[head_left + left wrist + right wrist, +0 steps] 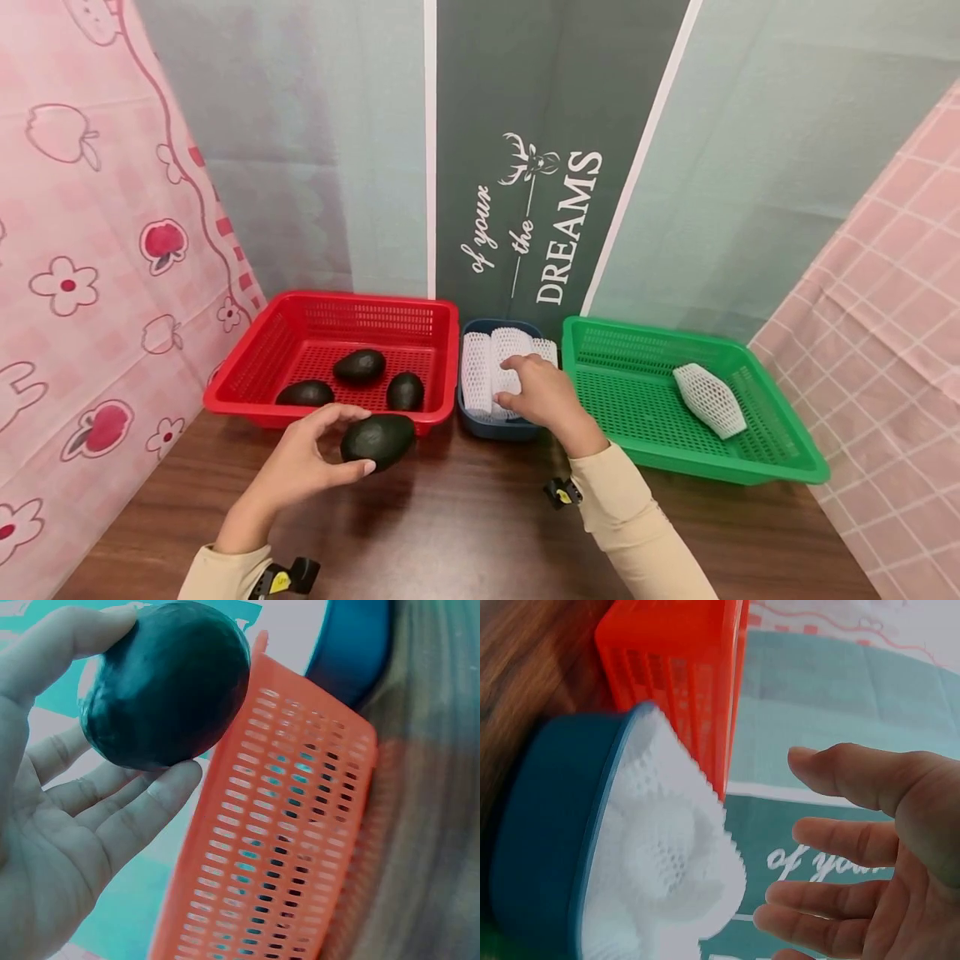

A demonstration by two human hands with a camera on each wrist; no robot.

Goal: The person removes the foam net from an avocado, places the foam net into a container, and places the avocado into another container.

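A dark green avocado [377, 441] is gripped between the thumb and fingers of my left hand [306, 457], in front of the red basket [330, 410]. The left wrist view shows the same avocado [166, 686] held at the fingertips, with the palm apart from it. Over the blue bin [501, 428] hovers my right hand [546, 397], its fingers spread above white foam net sleeves [476, 372]. In the right wrist view that hand [877, 855] holds nothing, and a gap shows between it and the foam sleeves [660, 847].
Several avocados [360, 365] lie inside the red basket. To the right, a green basket [637, 454] holds one item in a white foam net [709, 400]. Brown wood-look table [465, 517] runs along the front, and printed cloths [360, 150] hang behind and at both sides.
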